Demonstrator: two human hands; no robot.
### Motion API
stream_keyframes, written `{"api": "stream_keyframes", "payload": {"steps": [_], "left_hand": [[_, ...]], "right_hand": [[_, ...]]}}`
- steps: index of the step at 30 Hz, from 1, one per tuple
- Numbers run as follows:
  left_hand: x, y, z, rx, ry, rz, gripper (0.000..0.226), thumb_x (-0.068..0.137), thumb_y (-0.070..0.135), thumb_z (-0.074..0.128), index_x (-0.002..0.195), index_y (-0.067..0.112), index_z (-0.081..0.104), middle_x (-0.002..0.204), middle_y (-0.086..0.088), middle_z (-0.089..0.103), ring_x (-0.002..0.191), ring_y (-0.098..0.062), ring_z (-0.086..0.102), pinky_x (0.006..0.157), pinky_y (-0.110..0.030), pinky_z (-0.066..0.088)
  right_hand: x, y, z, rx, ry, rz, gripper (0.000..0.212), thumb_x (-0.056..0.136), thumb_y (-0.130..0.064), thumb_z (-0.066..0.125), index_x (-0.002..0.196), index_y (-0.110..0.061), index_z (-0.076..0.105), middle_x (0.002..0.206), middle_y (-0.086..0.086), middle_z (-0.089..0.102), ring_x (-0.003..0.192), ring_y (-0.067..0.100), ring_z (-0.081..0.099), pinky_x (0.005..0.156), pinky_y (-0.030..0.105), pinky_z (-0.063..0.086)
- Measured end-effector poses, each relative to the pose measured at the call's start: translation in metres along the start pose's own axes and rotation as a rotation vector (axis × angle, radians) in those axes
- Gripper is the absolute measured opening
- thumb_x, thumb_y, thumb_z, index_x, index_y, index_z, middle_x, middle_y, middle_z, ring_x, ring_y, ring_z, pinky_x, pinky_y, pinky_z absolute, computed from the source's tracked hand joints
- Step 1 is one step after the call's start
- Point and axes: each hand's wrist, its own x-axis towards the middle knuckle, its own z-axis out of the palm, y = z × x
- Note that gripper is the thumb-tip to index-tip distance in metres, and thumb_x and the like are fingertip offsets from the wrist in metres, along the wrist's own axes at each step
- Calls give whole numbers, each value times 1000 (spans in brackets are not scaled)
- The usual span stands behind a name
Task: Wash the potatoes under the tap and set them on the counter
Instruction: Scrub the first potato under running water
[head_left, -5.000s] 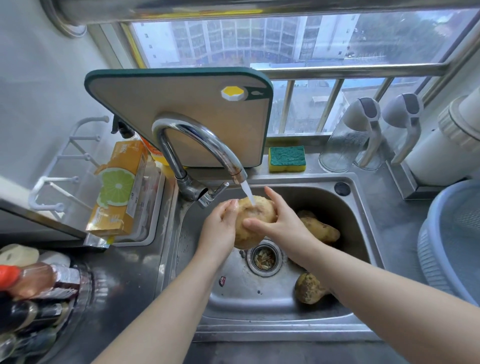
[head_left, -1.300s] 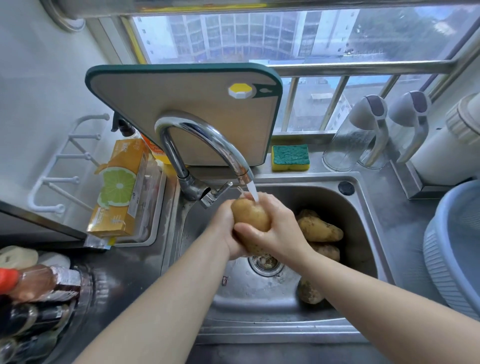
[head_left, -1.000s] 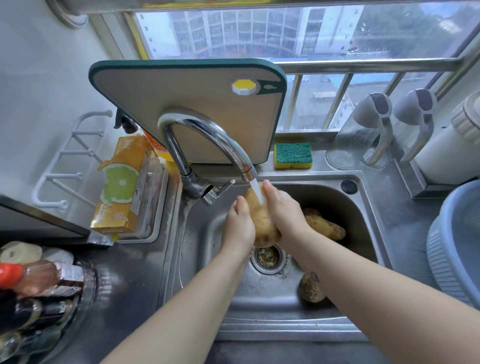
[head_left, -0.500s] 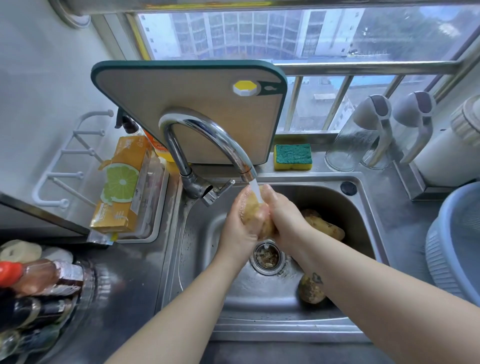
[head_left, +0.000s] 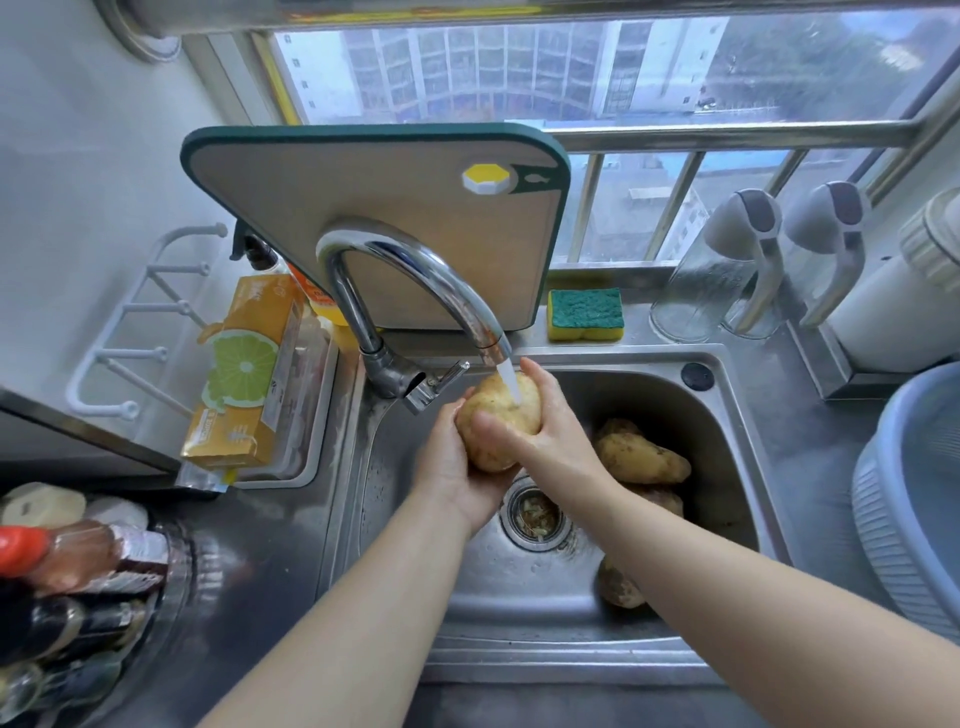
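Observation:
A large yellow-brown potato (head_left: 496, 423) sits under the running stream from the curved chrome tap (head_left: 415, 275), above the steel sink (head_left: 410, 519). My left hand (head_left: 452, 478) cups it from below and the left. My right hand (head_left: 545, 431) wraps over its right side, thumb across the front. Three more potatoes lie in the sink: one (head_left: 641, 457) at the right, one (head_left: 657, 499) partly hidden behind my right forearm, and a dirtier one (head_left: 618, 582) near the front.
A cutting board (head_left: 374, 218) leans behind the tap, with a green-yellow sponge (head_left: 585, 314) beside it. Boxes stand in a tray (head_left: 244, 395) at the left, bottles (head_left: 62, 571) at lower left. Two clear jugs (head_left: 727, 270) and a blue basin (head_left: 914, 499) are at the right on the counter (head_left: 810, 441).
Both hands have turned the potato under the stream; it now lies more exposed on top, with my left hand lower beneath it and my right thumb across its front.

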Motion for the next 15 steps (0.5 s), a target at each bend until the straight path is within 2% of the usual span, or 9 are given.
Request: {"api": "stream_keyframes", "payload": {"steps": [3,5,6,8,9,11,13,15], "left_hand": [[-1,-5,3,-66,78,-11,38,93,27,49,125,10,60,106,-17,69,85,-29,68,58,-36,58],[-1,-7,4,-107,94,11,38,94,27,48,126,9,58,114,-18,67,93,-32,66,68,-41,59],[-2,-7,5,-108,99,31,37,96,27,48,126,8,57,117,-20,65,97,-33,65,76,-45,57],[-5,-8,8,-51,85,77,36,99,28,45,125,5,54,120,-23,62,104,-36,62,87,-49,52],[-7,-9,11,10,61,98,38,101,30,41,126,5,53,121,-24,61,107,-36,61,90,-49,50],[-7,-15,13,244,-7,180,43,102,35,37,135,10,47,126,-20,60,114,-32,59,93,-45,49],[-5,-19,11,616,-55,335,48,95,48,44,137,26,42,136,-13,52,121,-26,55,99,-39,47],[-5,-21,5,916,-83,464,58,75,68,51,127,45,41,138,-5,46,123,-21,51,105,-41,43]], "right_hand": [[12,3,8,114,119,35,46,84,-34,64,128,-21,57,117,-2,60,115,17,57,102,35,47],[22,6,12,233,154,129,21,90,-28,56,108,-24,67,112,5,67,110,22,62,100,44,49],[24,5,13,280,163,200,17,94,-24,52,97,-26,69,108,6,68,108,24,64,99,44,50],[28,4,10,393,170,340,22,96,-24,50,94,-27,71,108,7,69,108,28,64,94,41,51],[29,2,9,443,159,418,21,95,-27,51,104,-26,70,113,8,67,109,27,62,94,38,49],[32,1,4,565,144,597,34,97,-29,49,127,-16,57,114,9,62,104,26,60,91,37,46],[33,7,-3,671,114,680,41,96,-32,46,127,-7,55,106,12,66,94,31,64,86,42,51],[34,12,-9,750,92,812,54,86,-46,51,126,-11,60,113,16,69,101,37,66,86,52,53]]}}
